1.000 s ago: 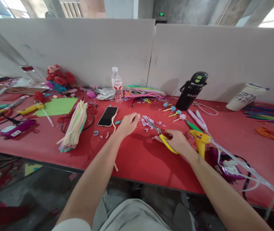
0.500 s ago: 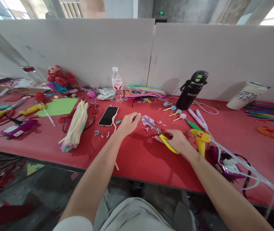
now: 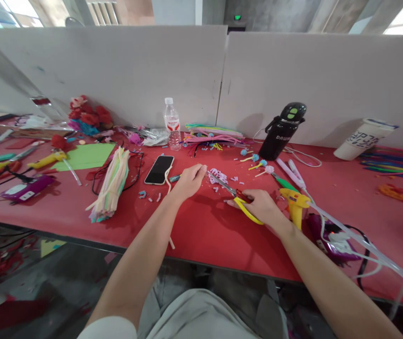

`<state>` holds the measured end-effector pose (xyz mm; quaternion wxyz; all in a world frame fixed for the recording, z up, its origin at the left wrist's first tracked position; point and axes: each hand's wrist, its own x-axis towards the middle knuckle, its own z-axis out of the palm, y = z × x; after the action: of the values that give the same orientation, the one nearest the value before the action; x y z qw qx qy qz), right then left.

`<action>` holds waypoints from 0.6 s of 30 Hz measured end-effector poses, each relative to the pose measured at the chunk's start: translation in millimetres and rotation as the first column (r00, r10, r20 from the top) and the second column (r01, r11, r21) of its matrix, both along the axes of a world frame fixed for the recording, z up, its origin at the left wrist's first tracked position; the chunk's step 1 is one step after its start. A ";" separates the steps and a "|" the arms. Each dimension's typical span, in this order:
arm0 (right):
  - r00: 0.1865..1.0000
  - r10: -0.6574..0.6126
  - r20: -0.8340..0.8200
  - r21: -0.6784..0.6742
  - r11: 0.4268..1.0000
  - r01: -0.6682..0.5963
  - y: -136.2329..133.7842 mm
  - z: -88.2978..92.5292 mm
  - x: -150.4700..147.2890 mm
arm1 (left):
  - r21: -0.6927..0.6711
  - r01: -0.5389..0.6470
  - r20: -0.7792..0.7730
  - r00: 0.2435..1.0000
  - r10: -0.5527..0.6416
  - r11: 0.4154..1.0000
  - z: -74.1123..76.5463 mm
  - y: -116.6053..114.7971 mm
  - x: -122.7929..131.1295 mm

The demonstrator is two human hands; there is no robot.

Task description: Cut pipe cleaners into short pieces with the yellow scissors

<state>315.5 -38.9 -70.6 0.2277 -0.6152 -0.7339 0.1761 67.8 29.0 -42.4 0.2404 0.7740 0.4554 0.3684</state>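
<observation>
**Handwork at a red table (image 3: 201,235)**

Black cylindrical bottle (image 3: 278,136), lettered "DAWN", further letters unclear; clear plastic bottle (image 3: 173,127), red-and-white label illegible. Right hand (image 3: 263,207): closed around yellow-and-red-handled metal scissors (image 3: 232,190). Left hand (image 3: 191,180): fingertips pinched together near the blade tips; anything held is indiscernible. Fuzzy lilac snippets (image 3: 218,175) lie on the table between the hands, beside the blades.

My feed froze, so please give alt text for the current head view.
A person's right hand holds scissors angled toward lilac snippets on a red table, the left hand closed near the scissors' tips. A pale pipe-cleaner bundle lies at left, a yellow glue gun at right.
</observation>
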 end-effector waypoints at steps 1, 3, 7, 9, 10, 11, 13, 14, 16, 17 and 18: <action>1.000 -0.003 0.004 -0.001 1.000 0.003 0.1 0.0 0.1 | -0.002 0.000 -0.001 1.000 0.000 1.000 0.0 0.0 -0.1; 1.000 -0.013 0.006 0.005 1.000 0.013 -0.1 -0.3 0.2 | -0.001 -0.001 -0.003 1.000 0.001 1.000 -0.4 0.6 -0.2; 1.000 -0.031 -0.004 0.017 0.999 0.031 -1.3 -0.9 -0.6 | -0.002 -0.015 0.001 1.000 0.015 1.000 -2.1 2.0 -0.4; 0.999 -0.033 -0.007 0.018 0.999 0.033 -1.9 -0.8 -1.4 | -0.002 -0.020 0.004 1.000 0.020 1.000 -2.1 2.0 -0.1; 0.999 -0.034 -0.009 0.020 0.999 0.034 -2.1 -0.7 -1.8 | -0.002 -0.019 0.005 1.000 0.019 1.000 -1.8 1.8 0.1; 0.999 -0.033 -0.011 0.022 0.999 0.034 -2.3 -0.6 -2.1 | 0.000 -0.018 0.005 1.000 0.018 1.000 -1.5 1.5 0.3; 0.999 -0.032 -0.018 0.021 0.999 0.032 -2.4 -0.6 -2.6 | 0.002 -0.016 0.000 1.000 0.016 1.000 -0.8 0.8 0.7; 0.999 -0.031 -0.020 0.019 0.999 0.031 -2.4 -0.7 -2.7 | 0.001 -0.015 -0.003 1.000 0.015 1.000 -0.6 0.5 0.8; 0.999 -0.028 -0.025 0.011 1.000 0.029 -2.4 -1.3 -2.7 | 0.003 -0.015 -0.008 1.000 0.015 1.000 -0.5 0.2 0.9; 0.999 -0.027 -0.028 0.008 1.000 0.027 -2.3 -1.6 -2.5 | 0.005 -0.016 -0.007 1.000 0.016 1.000 -0.6 0.3 1.0; 0.999 -0.026 -0.030 0.006 1.000 0.026 -2.2 -2.1 -2.4 | 0.008 -0.018 -0.005 1.000 0.018 1.000 -0.8 0.4 1.0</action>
<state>313.2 -41.1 -72.7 0.2428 -0.6214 -0.7228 0.1801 68.7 29.5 -43.2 0.2331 0.7717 0.4614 0.3705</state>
